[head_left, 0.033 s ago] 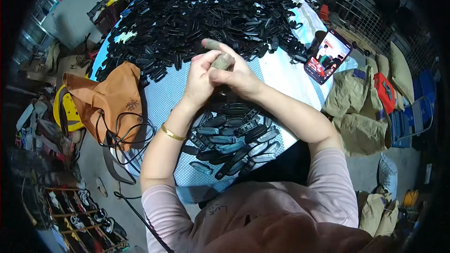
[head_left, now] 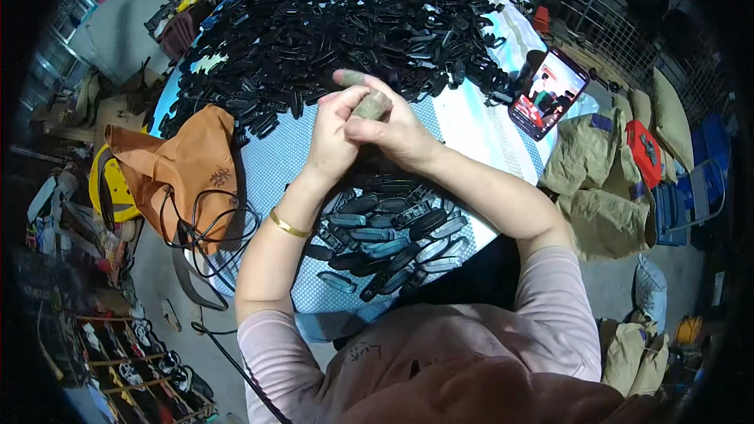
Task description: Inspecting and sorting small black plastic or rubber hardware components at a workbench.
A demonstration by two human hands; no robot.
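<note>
My left hand (head_left: 331,132) and my right hand (head_left: 407,132) come together above the middle of the table, both with fingers bent and closed. Grey-green wraps cover some fingertips; one wrapped digit (head_left: 372,106) shows between the hands. The right thumb presses across toward the left hand, and a wrapped finger of the right hand points out past the knuckles. Whatever the fingers pinch is hidden. Just beyond lies a large heap of small black plastic pieces (head_left: 314,39), buckle-like in shape. Below my wrists, a smaller group of long black and grey pieces (head_left: 385,239) lies in loose rows.
A lit phone (head_left: 550,94) leans at the table's right edge. An orange-brown cloth bag (head_left: 177,169) and a looped black cable (head_left: 208,224) lie at the left. Tan sacks (head_left: 605,220) stand to the right, near a red box (head_left: 642,155). The tablecloth (head_left: 271,165) is pale and dotted.
My right thumb and the outstretched wrapped finger have shifted very slightly to the left. The piles and the phone stay where they were.
</note>
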